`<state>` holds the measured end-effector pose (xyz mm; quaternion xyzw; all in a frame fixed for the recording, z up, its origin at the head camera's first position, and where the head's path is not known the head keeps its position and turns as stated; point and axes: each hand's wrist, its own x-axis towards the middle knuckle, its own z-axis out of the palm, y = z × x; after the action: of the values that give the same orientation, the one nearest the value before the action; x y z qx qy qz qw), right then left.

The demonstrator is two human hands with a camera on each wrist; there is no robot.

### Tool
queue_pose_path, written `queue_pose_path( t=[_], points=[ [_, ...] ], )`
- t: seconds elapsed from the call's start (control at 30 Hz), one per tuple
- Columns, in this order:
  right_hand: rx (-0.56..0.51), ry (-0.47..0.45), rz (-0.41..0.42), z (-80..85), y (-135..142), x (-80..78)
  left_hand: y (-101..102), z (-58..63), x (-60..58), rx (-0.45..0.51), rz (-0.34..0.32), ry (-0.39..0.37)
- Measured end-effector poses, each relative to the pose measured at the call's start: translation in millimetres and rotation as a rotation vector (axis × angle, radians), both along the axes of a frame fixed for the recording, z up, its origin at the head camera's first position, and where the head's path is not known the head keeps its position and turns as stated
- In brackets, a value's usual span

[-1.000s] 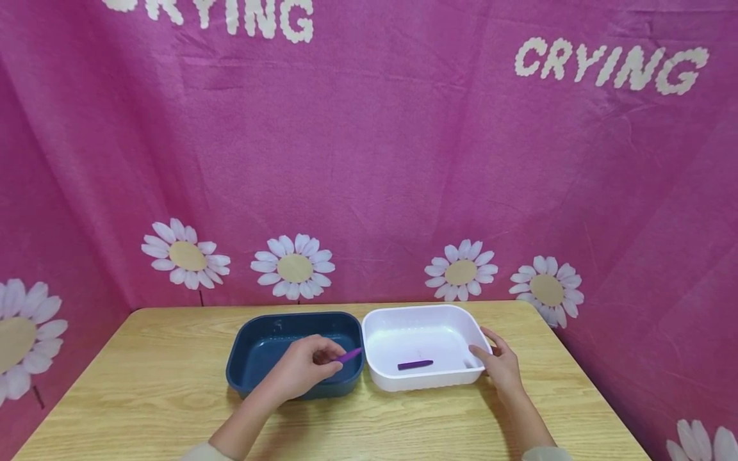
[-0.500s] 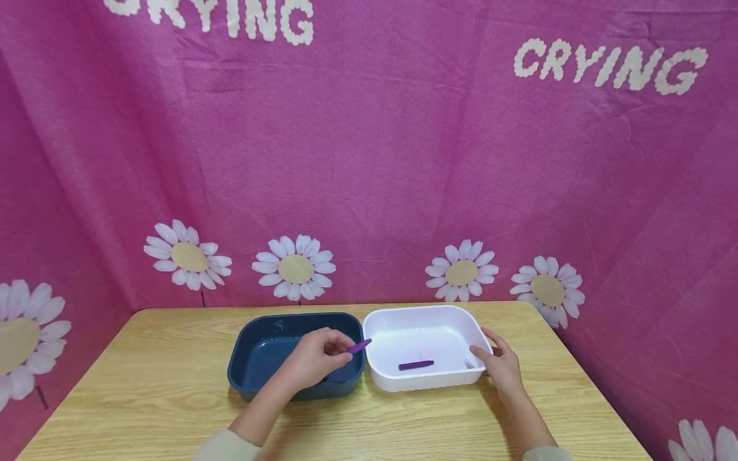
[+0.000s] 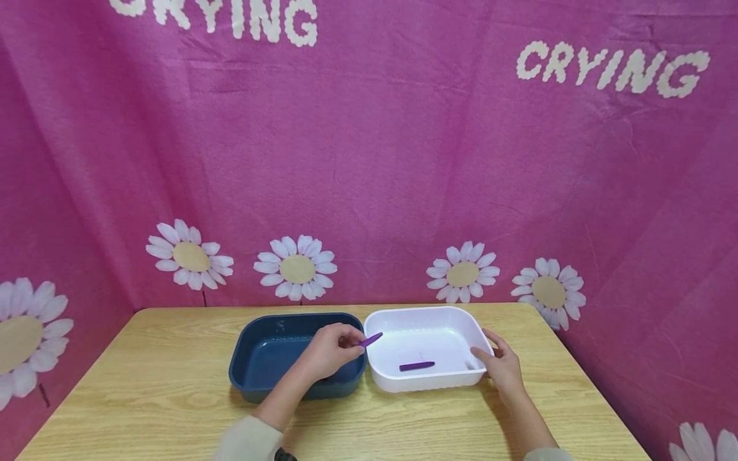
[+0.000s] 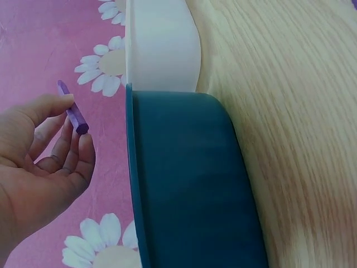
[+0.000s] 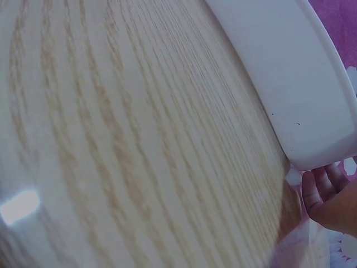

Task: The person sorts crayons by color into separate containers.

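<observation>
And across it goes, the left hand (image 3: pixel 334 349) sliding rightward from over the dark blue tray (image 3: pixel 266 360) with its purple stick (image 3: pixel 371 340), now up by the white tray's (image 3: pixel 429 385) near-side left rim! Thumb and fingertips pinch that stick, tip angled up. The right hand (image 3: pixel 504 370) grips the white tray's right end, thumb over the rim; a second purple stick (image 3: pixel 417 366) lies inside.

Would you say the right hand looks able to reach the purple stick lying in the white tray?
Probably yes, once the right hand releases the white tray: nothing covers the purple stick, and the tray is open above.
</observation>
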<state>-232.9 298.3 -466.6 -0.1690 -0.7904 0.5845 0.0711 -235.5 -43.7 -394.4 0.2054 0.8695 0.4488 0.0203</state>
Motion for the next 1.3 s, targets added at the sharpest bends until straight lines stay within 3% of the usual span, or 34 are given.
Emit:
queue_pose_path(
  t=[0.83, 1.1, 1.3],
  points=[
    [-0.013, -0.012, -0.008, -2.7, 1.0, -1.6, 40.5, -9.2, -18.6, 0.002, -0.013, -0.042],
    [-0.005, -0.005, -0.011, -3.0, 1.9, -1.6, 50.9, -13.7, -25.5, -0.002, -0.04, 0.02],
    [-0.011, -0.005, -0.009, -2.5, 0.5, -1.3, 60.2, -17.5, -30.0, -0.018, -0.057, 0.004]
  ],
)
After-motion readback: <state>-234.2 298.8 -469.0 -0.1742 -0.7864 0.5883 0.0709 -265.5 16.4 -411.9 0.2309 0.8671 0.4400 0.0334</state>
